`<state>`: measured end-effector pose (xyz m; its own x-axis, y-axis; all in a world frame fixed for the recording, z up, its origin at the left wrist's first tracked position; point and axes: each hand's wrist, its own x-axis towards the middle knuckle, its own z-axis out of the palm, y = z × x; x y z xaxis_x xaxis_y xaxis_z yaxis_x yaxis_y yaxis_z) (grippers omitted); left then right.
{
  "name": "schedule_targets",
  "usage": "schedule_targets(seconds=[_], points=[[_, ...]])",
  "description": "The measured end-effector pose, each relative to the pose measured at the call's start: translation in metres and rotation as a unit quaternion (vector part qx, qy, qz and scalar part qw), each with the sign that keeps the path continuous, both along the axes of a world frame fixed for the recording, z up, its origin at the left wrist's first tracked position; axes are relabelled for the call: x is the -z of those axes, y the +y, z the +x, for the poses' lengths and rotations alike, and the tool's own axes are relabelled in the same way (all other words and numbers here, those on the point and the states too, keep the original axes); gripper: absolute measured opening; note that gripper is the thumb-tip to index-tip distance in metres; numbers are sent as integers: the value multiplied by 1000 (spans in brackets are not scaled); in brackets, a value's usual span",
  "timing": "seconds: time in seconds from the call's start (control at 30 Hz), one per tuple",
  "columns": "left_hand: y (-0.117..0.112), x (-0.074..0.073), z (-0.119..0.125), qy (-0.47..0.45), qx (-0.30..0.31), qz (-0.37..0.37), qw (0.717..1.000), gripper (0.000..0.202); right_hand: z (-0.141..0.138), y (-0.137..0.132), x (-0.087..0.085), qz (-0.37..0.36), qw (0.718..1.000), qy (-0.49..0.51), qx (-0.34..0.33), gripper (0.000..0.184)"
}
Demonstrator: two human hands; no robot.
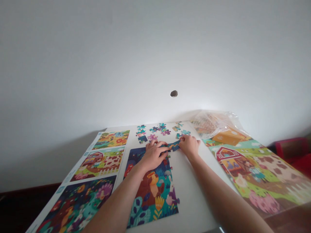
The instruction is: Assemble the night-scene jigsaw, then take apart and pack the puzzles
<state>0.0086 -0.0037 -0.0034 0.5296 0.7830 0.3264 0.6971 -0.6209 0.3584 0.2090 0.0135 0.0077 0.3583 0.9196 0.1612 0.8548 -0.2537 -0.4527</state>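
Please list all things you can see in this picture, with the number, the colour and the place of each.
Wall: one, pale grey, background
Hole: one, dark, in the wall
Table: one, white, centre
Picture sheet: one with three pictures, multicoloured, left
Partly built puzzle: one, blue, teal and brown, middle
Loose pieces: over ten, mixed colours, beyond the hands
Puzzle strip: one, dark blue and orange, between the hands
Farm picture: one, multicoloured, right
Plastic bag: one, clear, far right
Box: one, orange, by the bag
Red item: kind unclear, right edge
Left hand: one, bare, at the strip's left end
Right hand: one, bare, at its right end
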Motion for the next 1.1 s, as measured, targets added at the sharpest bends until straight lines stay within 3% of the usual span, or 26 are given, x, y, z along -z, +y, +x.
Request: schedule_targets(seconds=[0.43, 1.1], points=[[-7, -1, 1, 9, 81, -22, 996, 51, 0, -3, -6, -6, 1000, 11, 4, 26], [-9, -4, 3, 22, 84, -22, 996, 60, 1, -2, -7, -12, 1000, 12, 11, 26]])
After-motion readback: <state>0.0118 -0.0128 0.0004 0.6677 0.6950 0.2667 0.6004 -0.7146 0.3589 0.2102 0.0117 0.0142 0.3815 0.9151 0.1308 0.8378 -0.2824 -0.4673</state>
